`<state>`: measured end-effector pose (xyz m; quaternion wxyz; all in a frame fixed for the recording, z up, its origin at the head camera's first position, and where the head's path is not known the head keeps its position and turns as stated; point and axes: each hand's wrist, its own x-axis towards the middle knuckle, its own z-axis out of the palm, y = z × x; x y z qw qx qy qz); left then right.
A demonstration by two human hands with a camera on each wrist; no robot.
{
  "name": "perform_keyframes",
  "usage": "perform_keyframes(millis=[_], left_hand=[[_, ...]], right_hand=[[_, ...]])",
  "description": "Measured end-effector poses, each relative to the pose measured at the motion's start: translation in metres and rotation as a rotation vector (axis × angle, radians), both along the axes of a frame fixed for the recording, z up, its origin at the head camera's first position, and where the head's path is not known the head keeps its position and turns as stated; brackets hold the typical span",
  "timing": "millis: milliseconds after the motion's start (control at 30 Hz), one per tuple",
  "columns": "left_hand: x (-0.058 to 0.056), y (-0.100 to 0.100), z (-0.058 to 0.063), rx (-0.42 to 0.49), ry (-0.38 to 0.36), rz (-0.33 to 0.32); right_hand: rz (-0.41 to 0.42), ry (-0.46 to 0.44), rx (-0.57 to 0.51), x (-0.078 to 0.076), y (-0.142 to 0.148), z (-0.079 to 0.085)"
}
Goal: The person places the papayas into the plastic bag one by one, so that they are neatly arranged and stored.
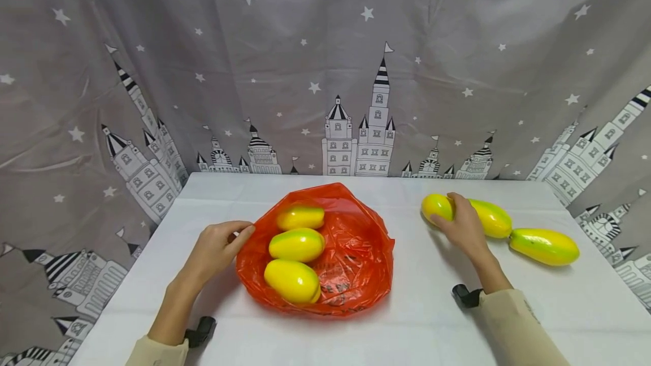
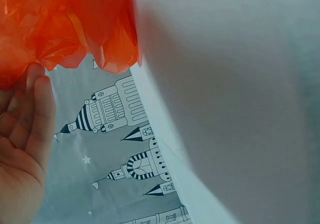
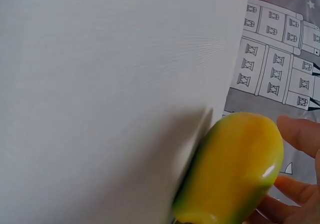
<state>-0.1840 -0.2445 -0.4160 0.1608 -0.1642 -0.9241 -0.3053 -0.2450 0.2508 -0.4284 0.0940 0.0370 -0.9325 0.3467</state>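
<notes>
A red plastic bag (image 1: pixel 356 247) lies spread open at the middle of the table, with several yellow-green papayas (image 1: pixel 297 244) along its left side. My left hand (image 1: pixel 218 246) pinches the bag's left rim between thumb and fingers; in the left wrist view its fingertips meet the orange-looking film (image 2: pixel 107 29). To the right of the bag, my right hand (image 1: pixel 464 229) grips a papaya (image 1: pixel 436 207) from above. The right wrist view has thumb and fingers about one end of a papaya (image 3: pixel 235 166); part of the fruit is cut off by the frame.
Two more papayas lie beyond my right hand: one (image 1: pixel 490 218) just behind it, another (image 1: pixel 545 246) farther right. White cloth (image 1: pixel 417 321) covers the table. A grey curtain (image 1: pixel 305 27) with stars and castles hangs along the back and sides.
</notes>
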Motion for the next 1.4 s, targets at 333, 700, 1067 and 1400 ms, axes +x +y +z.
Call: perform_keyframes(millis=[333, 700, 1067, 1400], left_hand=[[0.0002, 0.0009, 0.0011, 0.007, 0.009, -0.009], [0.0005, -0.0011, -0.0015, -0.003, -0.006, -0.004], [0.0, -0.0004, -0.0005, -0.006, 0.01, -0.014], [-0.0002, 0.0005, -0.0008, -0.01, 0.009, -0.007]], right_hand=[[0.001, -0.011, 0.121, -0.0008, -0.0032, 0.0025], [0.026, -0.033, 0.147, 0.0015, -0.0047, 0.0025], [0.052, -0.078, 0.142, 0.0008, -0.0029, 0.0059], [0.055, -0.089, 0.145, 0.0049, 0.0025, 0.0018]])
